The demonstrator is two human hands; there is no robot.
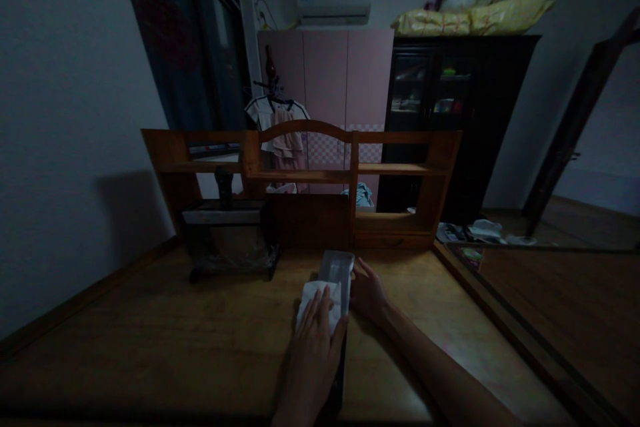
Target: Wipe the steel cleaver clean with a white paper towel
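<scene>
- While laid on white cloth (307, 295) w/ fingers slightly spread, pressing it onto long grey box (337, 267) w/ L hand (315, 340); prob. flat-handed for even contact.
- Touching box's far R side w/ R hand (369, 292), w/ fingers curled nr its edge; can't tell if pinching, contact part hidden. Prob. placed as brace agst L-hand pressure.
- Set lengthwise abt mid-table, from twd near edge to twd far edge of wooden table (225, 340); prob. so for reach by both hands. Can't tell if flat or bit tilted, near end mostly covered.
- Nr far L corner: black-framed case (225, 240) w/ clear plastic low on front, well apart from both hands; prob. parked there for elbow room.
- Along far edge: wooden shelf unit (305, 177) w/ open compartments; prob. at back to save surface.
- Beyond table: hanging clothes (286, 133), then pink wardrobe (325, 80) + dark cabinet (500, 93), side by side.
- Up high: yellow bundles (470, 17) atop cabinet, prob. stored out of way; AC unit (334, 0) above wardrobe.
</scene>
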